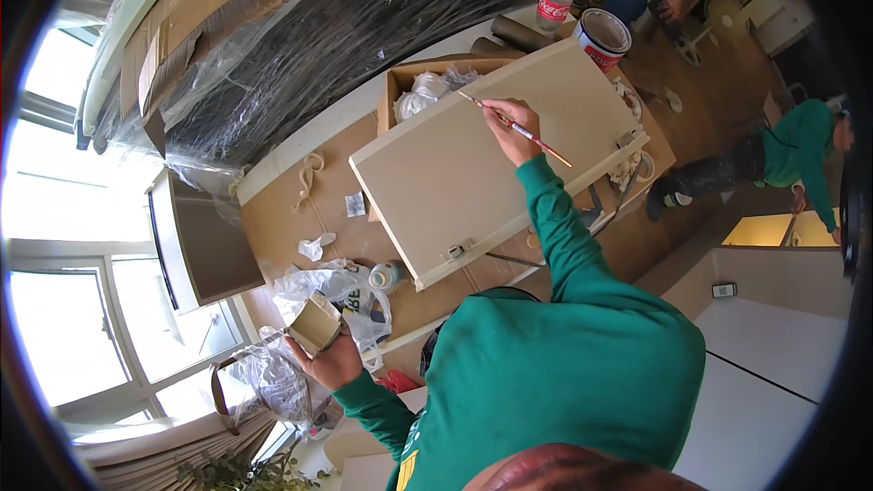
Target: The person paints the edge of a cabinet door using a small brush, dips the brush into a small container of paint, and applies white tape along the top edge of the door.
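My right hand (512, 127) is closed round a thin paintbrush (546, 147) with a red handle. Its bristle tip points up and left, at the far long edge of a beige cabinet door (473, 177). Whether the tip touches the door, I cannot tell. Two metal hinges (456, 251) are fitted along the door's near edge. Off to the left, my left hand (335, 360) grips a small open-topped container (316, 325) with beige showing inside. It is held tilted, beyond the door's left end.
Cardboard (282, 209) covers the worktop under the door. Behind the door stand a box of plastic wrap (427, 91), a bottle with a red cap (554, 5) and a paint can (603, 36). A plastic bag (318, 286) lies near a small jar (384, 276). Two people (800, 141) are at right.
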{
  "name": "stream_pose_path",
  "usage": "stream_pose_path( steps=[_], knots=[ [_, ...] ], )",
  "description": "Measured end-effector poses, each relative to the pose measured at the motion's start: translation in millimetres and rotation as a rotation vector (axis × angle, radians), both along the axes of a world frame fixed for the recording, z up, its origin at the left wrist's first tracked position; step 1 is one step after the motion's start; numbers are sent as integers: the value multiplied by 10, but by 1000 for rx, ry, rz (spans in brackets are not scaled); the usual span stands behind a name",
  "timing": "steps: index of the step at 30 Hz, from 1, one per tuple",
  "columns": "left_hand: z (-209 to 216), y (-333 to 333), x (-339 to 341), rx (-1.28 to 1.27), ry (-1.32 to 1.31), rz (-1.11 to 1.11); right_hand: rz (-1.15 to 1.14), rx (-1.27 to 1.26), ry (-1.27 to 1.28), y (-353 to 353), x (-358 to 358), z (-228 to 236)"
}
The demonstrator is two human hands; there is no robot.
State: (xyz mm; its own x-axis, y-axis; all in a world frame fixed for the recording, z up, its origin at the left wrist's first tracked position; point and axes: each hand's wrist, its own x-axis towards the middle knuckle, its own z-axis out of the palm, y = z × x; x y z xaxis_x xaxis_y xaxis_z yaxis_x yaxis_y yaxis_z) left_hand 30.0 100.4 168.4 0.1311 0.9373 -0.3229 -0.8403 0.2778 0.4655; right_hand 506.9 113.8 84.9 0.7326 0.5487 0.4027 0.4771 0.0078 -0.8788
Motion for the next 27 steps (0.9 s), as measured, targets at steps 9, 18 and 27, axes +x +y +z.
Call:
stream_pose_path(
  steps=[9, 18, 27],
  knots=[
    [9, 94, 89, -5, 41, -7, 15, -120, -210, 83, -95, 124],
    [-2, 97, 68, -31, 22, -16, -4, -169, -326, 60, 48, 182],
    [-40, 80, 41, -28, 5, 1, -26, -223, -345, 64, 210, 211]
  ],
)
